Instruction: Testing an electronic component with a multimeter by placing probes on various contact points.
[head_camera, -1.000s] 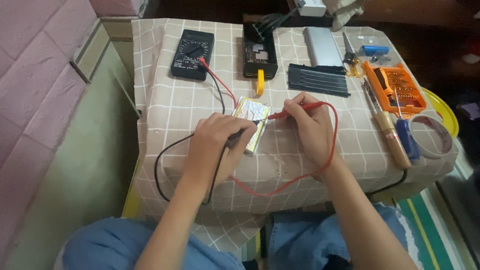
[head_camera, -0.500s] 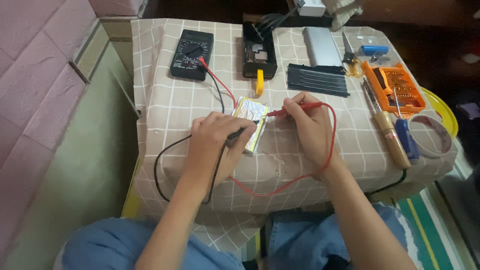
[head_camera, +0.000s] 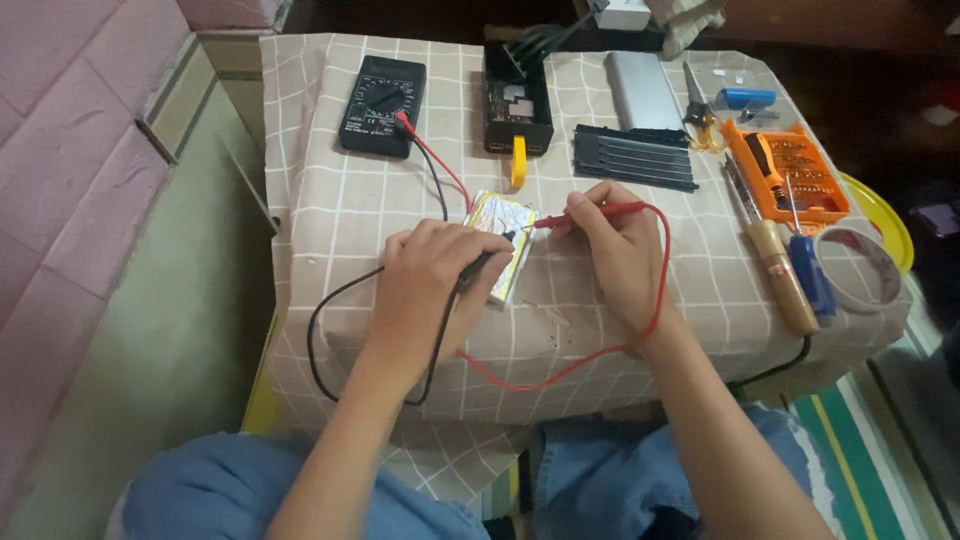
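My left hand (head_camera: 425, 285) grips a black test probe (head_camera: 486, 261), its tip on the top of a flat silver battery pack (head_camera: 504, 238) lying on the checked tablecloth. My right hand (head_camera: 615, 250) grips a red test probe (head_camera: 590, 213), its tip touching the same pack from the right. The black lead (head_camera: 330, 310) loops off the table's front left. The red lead (head_camera: 640, 320) curves round my right wrist. Both leads run back to a black multimeter (head_camera: 381, 105) at the far left.
An open black device (head_camera: 517, 95) with a yellow tab, a silver case (head_camera: 645, 90), black strips (head_camera: 633, 157), scissors (head_camera: 697, 105), an orange screwdriver-bit box (head_camera: 790, 178), a wooden-handled tool (head_camera: 778, 262), a blue-handled screwdriver (head_camera: 810, 272) and a tape roll (head_camera: 855, 265) lie behind and to the right.
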